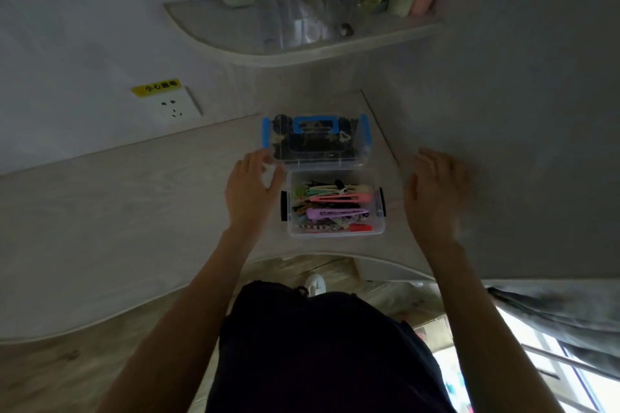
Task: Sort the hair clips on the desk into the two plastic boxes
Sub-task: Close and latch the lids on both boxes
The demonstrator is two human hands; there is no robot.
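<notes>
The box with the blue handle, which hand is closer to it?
Left. The left hand is right at the near left corner of the box with the blue handle, seemingly touching it. The right hand hangs off to its right, apart from it.

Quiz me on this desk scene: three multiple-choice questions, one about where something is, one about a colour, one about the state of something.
1. Where is the open box of colourful clips?
A. Nearer the person than the blue-handled box
B. On the shelf
C. On the floor

2. What colour is the far box's handle?
A. Red
B. Blue
C. Green

3. What is the right hand doing?
A. Gripping a clip
B. Lifting a box
C. Holding nothing

Answers: 1 A, it sits closest to the desk edge; 2 B, the handle is plainly blue; 3 C, its fingers are spread with nothing in them.
</notes>
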